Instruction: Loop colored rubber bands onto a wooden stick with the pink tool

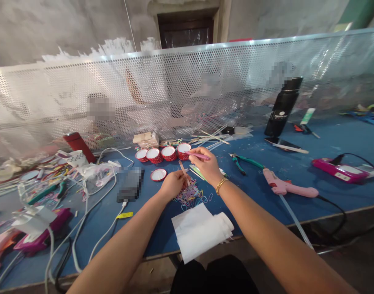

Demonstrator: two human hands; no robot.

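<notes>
My right hand (207,163) is closed round a pink pen-like tool (200,156), its tip pointing left over the rightmost stack of red-rimmed lids (183,152). My left hand (174,184) pinches a thin tan strip (183,169) that stands up at a tilt. Just beside and under its fingers lies a pile of small colourful loops (190,196). One single red-rimmed lid (159,175), white inside, rests to the left of the pile. White tissue (202,230) lies at the table edge between my forearms.
A pink glue gun (286,187), green-handled pliers (250,160) and a black bottle (284,107) are on the right. At left are a phone (129,184), white cables, a red flask (79,146) and clutter. A perforated metal screen (174,85) runs behind.
</notes>
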